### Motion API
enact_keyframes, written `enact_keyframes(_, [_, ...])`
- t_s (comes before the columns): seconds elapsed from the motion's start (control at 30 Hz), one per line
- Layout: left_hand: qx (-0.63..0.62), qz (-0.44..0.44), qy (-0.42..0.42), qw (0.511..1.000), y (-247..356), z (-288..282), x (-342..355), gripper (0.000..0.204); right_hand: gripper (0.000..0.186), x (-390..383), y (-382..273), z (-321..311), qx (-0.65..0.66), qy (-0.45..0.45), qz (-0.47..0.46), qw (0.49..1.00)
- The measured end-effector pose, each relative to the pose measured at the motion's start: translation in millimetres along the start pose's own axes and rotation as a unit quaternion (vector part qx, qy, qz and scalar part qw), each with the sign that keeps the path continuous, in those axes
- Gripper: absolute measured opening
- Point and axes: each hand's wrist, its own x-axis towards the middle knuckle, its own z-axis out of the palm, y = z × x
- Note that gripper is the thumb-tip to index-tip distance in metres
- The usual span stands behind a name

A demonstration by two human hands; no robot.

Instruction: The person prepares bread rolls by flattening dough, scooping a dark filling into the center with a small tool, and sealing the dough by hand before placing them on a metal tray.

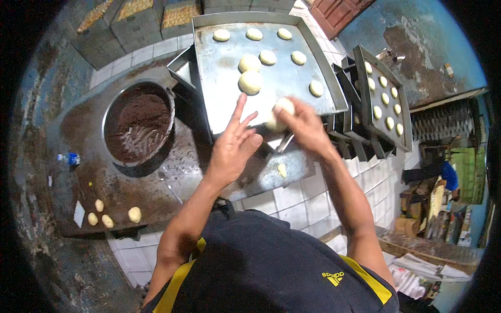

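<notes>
A large metal baking tray (pixel 219 73) lies in front of me, with several small flattened dough rounds spaced over it. Two bigger dough balls (pixel 250 83) touch each other near its middle. My left hand (pixel 234 154) hovers over the tray's near edge, fingers spread and holding nothing; its index fingertip comes close to the nearer ball. At the near right of the tray, my right hand (pixel 308 128) is closed on a pale dough ball (pixel 284 106). Motion blurs this hand, and a second pale lump seems to show just below the ball.
To the left, a round metal bowl (pixel 169 128) holds dark brown crumbly filling on the worn table (pixel 94 172). Several dough pieces (pixel 107 221) and a white card (pixel 79 214) lie at its near left. A tilted tray of dough rounds (pixel 373 122) rests on stacked trays at right.
</notes>
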Motion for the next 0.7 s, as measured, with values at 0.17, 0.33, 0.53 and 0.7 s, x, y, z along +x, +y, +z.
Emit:
enact_keyframes(0.17, [0.098,0.03,0.072,0.992,13.1,-65.4,36.3,0.058,0.058,112.7,66.4,-55.6,-0.52,-0.142,-0.131,0.832])
enact_keyframes(0.33, [0.243,-0.023,0.087,0.966,31.5,-116.2,45.4,0.051,0.059,138.7,97.6,-60.4,-0.429,-0.195,-0.147,0.87])
enact_keyframes(0.53, [0.228,-0.037,0.124,0.965,25.8,-118.0,55.5,0.045,0.069,150.8,116.7,-44.0,-0.444,-0.176,-0.219,0.851])
enact_keyframes(0.7, [0.235,0.04,0.122,0.963,25.4,-95.9,47.2,0.041,0.061,167.9,48.8,-56.1,-0.171,-0.177,0.082,0.966])
